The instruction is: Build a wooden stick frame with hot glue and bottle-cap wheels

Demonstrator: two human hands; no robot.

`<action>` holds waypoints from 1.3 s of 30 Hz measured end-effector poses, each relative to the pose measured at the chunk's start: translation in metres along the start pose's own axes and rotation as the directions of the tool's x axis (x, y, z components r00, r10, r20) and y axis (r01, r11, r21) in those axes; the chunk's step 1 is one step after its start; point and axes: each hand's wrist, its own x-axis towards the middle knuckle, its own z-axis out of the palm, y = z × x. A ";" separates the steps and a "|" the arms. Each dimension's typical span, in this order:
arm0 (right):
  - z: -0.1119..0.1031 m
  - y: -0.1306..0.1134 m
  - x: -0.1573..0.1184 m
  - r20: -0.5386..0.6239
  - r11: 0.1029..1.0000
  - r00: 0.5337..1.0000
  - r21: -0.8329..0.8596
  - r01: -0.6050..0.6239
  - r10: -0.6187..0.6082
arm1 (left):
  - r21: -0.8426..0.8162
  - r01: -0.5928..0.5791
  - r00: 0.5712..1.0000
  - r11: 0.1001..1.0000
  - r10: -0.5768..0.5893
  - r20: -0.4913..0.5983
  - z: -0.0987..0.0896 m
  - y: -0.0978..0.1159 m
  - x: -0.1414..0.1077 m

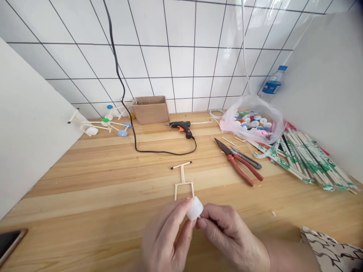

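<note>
Left hand (164, 236) and right hand (229, 236) pinch a white cap (194, 208) over a stick frame (183, 179)

Both hands are closed on the cap from opposite sides, gripping it with the fingertips, which leaves it raised and in plain view of the head camera. It sits just nearer than the frame's end; whether they touch cannot be told. The frame lies flat on a wooden table (113, 177), perhaps so it stays steady. Beyond the frame, a glue gun (181, 128) rests on its side, within easy reach. To the frame's right, pliers (238, 162) lie with their red handles angled toward the hands, and farther right sit wrapped chopsticks (309, 158), seemingly kept together as stock. Beyond those, a plastic bag (252, 121) gathers loose bottle caps. Far beyond and left of the frame stand stick models (103, 122) with blue cap discs, beside a cardboard box (150, 109).
</note>
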 end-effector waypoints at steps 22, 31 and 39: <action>0.002 -0.002 0.001 -0.021 0.948 0.950 -0.080 0.309 -0.311 | 0.161 -0.047 0.993 0.986 0.063 -0.099 -0.002 0.017 0.002; -0.011 0.000 0.006 -0.007 0.940 0.960 -0.205 0.272 -0.280 | -0.200 0.189 0.981 0.961 -0.194 -0.009 -0.009 0.011 0.008; -0.010 -0.002 0.002 0.043 0.932 0.959 -0.226 0.283 -0.280 | -0.513 0.364 0.925 0.777 -0.236 0.299 -0.015 0.008 0.020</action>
